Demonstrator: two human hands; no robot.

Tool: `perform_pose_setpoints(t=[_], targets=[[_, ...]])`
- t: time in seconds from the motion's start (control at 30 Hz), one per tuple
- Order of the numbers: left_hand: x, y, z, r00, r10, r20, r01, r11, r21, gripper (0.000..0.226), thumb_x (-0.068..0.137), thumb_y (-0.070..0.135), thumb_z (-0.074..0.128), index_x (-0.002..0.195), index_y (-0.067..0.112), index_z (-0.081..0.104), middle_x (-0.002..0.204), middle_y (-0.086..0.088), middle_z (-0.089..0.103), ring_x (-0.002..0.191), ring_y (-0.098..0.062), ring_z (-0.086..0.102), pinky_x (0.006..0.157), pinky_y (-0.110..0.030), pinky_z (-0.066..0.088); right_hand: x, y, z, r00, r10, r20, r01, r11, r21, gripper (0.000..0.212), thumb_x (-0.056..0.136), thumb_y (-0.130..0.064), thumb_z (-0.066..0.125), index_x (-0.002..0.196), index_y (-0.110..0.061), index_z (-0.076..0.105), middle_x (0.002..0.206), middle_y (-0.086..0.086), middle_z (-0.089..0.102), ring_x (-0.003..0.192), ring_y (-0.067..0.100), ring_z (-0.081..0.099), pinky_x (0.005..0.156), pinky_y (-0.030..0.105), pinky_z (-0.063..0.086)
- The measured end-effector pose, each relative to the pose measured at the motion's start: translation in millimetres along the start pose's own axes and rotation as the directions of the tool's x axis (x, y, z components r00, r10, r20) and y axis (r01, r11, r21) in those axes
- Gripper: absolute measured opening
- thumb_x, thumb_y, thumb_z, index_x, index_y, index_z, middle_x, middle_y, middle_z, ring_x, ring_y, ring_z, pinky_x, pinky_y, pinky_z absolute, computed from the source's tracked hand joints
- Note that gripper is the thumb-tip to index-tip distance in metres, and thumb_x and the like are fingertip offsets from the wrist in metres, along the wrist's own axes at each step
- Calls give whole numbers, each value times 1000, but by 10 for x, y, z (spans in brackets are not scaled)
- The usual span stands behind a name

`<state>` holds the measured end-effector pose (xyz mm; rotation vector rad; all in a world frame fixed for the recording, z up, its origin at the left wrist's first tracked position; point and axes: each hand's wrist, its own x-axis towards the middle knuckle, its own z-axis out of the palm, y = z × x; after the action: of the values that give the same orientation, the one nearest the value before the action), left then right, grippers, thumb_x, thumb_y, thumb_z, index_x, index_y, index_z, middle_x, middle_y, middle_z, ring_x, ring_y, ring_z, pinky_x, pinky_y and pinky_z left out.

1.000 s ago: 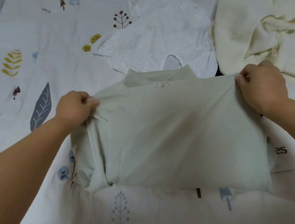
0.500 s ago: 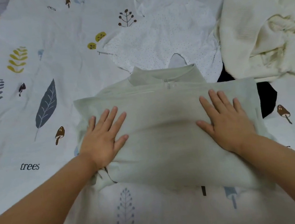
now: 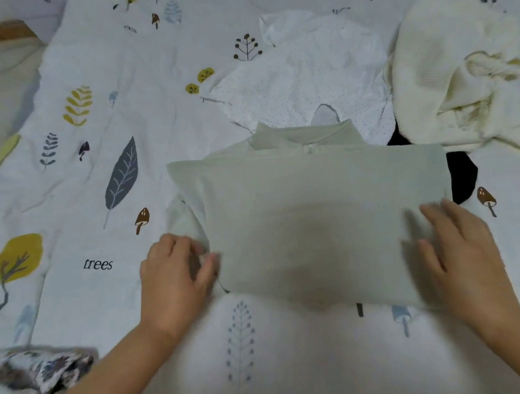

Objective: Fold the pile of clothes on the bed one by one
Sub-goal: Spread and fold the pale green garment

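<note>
- Sliding outward, my hands have left the middle of the folded pale green top (image 3: 320, 215) for its side edges.
- My left hand (image 3: 177, 282), fingers curled, touches the left edge; a real grip I cannot tell.
- My right hand (image 3: 455, 254) lies flat and released on the right edge.
- The top lies on a leaf-printed bedsheet (image 3: 87, 191), with a white dotted garment (image 3: 302, 73) and a cream knit (image 3: 453, 75) beyond it.

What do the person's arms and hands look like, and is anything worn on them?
Both forearms are bare, with no sleeves in view. The left hand and right hand show no gloves, rings, watch or bracelet. The fingers are motion-blurred, so nails cannot be judged.
</note>
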<state>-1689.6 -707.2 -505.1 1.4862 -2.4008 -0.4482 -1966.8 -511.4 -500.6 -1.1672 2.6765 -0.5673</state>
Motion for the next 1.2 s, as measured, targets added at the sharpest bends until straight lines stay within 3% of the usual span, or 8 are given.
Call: perform_pose_setpoints(t=[0.17, 0.3, 0.63, 0.73, 0.83, 1.0, 1.1, 1.2], targets=[[-356, 85, 127, 956, -287, 67, 293, 950, -108, 39, 71, 39, 77, 75, 15, 46, 81, -3, 49, 81, -23, 45, 69, -36, 36, -415, -11, 15, 894, 438, 94, -438, 899, -23, 66, 78, -12, 66, 136, -2, 37, 129, 28, 40, 118, 41, 35, 98, 49, 33], [-407, 152, 203, 889, -457, 26, 453, 872, -186, 41, 68, 30, 81, 84, 12, 48, 87, -6, 49, 83, -27, 49, 71, -33, 35, -445, -39, 79, 736, 653, 180, -677, 712, 185, 50, 81, -14, 63, 122, 5, 42, 116, 28, 52, 108, 42, 49, 86, 43, 38], [-434, 38, 128, 874, -463, 145, 484, 809, -334, 14, 78, 6, 65, 68, 0, 58, 60, -20, 56, 60, -25, 47, 57, -30, 34, -382, 128, 2, 744, 644, 176, -655, 652, 383, 16, 81, -14, 65, 89, -7, 54, 77, 12, 62, 75, 35, 63, 77, 44, 50], [-396, -109, -33, 818, -536, 208, 549, 621, -559, 18, 82, -3, 61, 67, 7, 59, 67, -13, 59, 67, -20, 51, 68, -31, 44, -363, 231, -95, 765, 627, 148, -622, 658, 424, 13, 81, -9, 65, 81, -12, 53, 76, 12, 64, 64, 32, 64, 60, 39, 49], [-370, -226, -193, 740, -555, 380, 571, 220, -791, 27, 88, -9, 52, 67, 5, 61, 71, -12, 65, 69, -18, 64, 70, -23, 57, -372, 296, -142, 771, 620, 144, -607, 648, 460, 17, 81, -6, 65, 77, -17, 52, 80, 10, 64, 65, 32, 65, 57, 39, 50], [-317, -270, -217, 549, -502, 668, 577, -351, -738, 21, 92, 5, 38, 75, 4, 50, 78, -10, 60, 80, -28, 64, 69, -49, 55, -387, 235, -50, 739, 605, 297, -666, 589, 457, 18, 82, -11, 66, 91, -5, 53, 86, 15, 60, 65, 34, 62, 73, 47, 50], [-283, -294, -205, 613, -484, 624, 705, -19, -709, 18, 89, 12, 60, 72, 9, 55, 71, -7, 67, 63, -16, 69, 64, -32, 60, -314, 222, -48, 714, 594, 370, -696, 548, 464, 34, 81, -29, 69, 84, 3, 56, 78, 14, 59, 69, 38, 61, 75, 49, 52], [-316, -391, -175, 669, -606, 431, 695, 306, -651, 24, 84, -1, 63, 66, 11, 52, 73, -13, 63, 56, -18, 62, 58, -24, 55, -272, 230, -64, 751, 632, 191, -648, 650, 397, 34, 85, -23, 63, 75, 8, 53, 70, 17, 56, 73, 43, 58, 78, 56, 51]])
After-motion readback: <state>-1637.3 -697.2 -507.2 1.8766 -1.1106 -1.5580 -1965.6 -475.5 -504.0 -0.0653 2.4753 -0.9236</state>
